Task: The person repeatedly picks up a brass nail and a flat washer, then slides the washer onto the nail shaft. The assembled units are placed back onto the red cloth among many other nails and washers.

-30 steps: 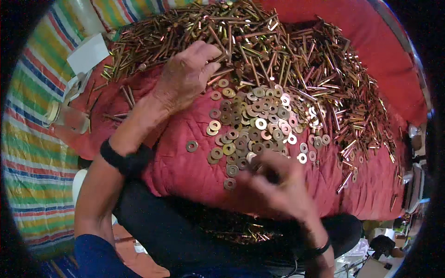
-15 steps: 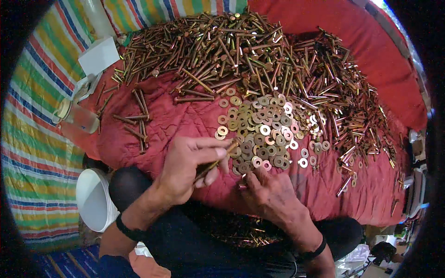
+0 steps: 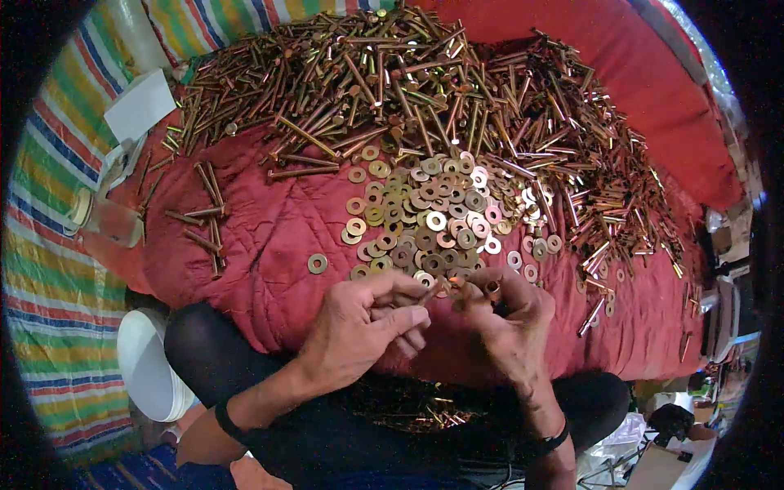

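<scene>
My left hand is closed, its fingers pinching a bolt whose copper-brown end shows beside the fingertips; the rest is hidden. My right hand is curled close by, thumb and fingertips meeting near that end. A small copper-coloured cylindrical piece pokes up between its fingers; its full shape is hidden. Just beyond both hands lies a heap of flat brass-coloured washers. One loose washer rests on the red cloth, left of the heap.
A large mound of long bolts covers the far side, with shorter hardware at right. Several bolts lie apart at left. A clear jar, a white box and a white bucket stand along the left.
My right hand has lifted from the washer heap's near edge and turned upward. My left hand has shifted down, its bolt now mostly hidden. A loose washer now shows left of the heap.
</scene>
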Demonstrator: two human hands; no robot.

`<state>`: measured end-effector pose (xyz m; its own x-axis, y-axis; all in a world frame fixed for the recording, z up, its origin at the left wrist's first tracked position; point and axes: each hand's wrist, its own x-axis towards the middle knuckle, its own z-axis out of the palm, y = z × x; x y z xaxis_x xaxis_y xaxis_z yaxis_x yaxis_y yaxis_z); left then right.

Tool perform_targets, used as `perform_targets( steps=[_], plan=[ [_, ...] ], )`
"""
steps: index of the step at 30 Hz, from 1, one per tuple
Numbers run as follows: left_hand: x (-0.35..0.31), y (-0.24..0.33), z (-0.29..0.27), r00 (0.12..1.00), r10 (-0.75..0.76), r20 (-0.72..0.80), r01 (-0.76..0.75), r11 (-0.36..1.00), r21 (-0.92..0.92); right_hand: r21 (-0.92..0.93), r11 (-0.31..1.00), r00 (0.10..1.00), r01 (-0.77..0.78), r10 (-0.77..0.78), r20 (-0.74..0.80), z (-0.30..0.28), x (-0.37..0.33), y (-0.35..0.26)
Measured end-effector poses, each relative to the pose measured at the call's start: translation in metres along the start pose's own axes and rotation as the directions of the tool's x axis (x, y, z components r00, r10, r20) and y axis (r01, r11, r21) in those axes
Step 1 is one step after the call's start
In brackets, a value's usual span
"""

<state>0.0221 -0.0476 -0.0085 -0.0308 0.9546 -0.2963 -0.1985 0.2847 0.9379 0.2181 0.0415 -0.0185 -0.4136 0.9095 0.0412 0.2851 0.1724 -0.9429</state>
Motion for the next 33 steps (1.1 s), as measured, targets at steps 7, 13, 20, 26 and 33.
perform_targets(
  steps=[7, 13, 20, 26, 33],
  plan=[
    [0.024, 0.004, 0.006, 0.914, 0.391, -0.113, -0.386, 0.744, -0.545, 0.192, 0.966, 0.984, -0.172, 0.177, -0.010, 0.011, -0.003, 0.002],
    [0.030, -0.007, 0.021, 0.876, 0.441, -0.197, -0.473, 0.700, -0.536, 0.224, 0.960, 0.980, -0.165, 0.185, -0.075, 0.013, -0.006, -0.001],
    [0.009, -0.010, 0.018, 0.675, 0.733, 0.079, -0.571, 0.451, 0.686, -0.155, 0.975, 0.968, 0.159, -0.184, -0.168, 0.010, -0.002, 0.019],
    [0.016, -0.016, 0.017, 0.698, 0.714, 0.053, -0.539, 0.476, 0.695, -0.315, 0.829, 0.883, 0.462, -0.397, 0.250, -0.006, -0.006, 0.011],
    [0.017, -0.015, 0.006, 0.948, 0.271, -0.169, -0.308, 0.914, -0.264, 0.865, 0.501, 0.999, -0.001, 0.037, -0.020, -0.019, 0.017, 0.001]
  ],
)
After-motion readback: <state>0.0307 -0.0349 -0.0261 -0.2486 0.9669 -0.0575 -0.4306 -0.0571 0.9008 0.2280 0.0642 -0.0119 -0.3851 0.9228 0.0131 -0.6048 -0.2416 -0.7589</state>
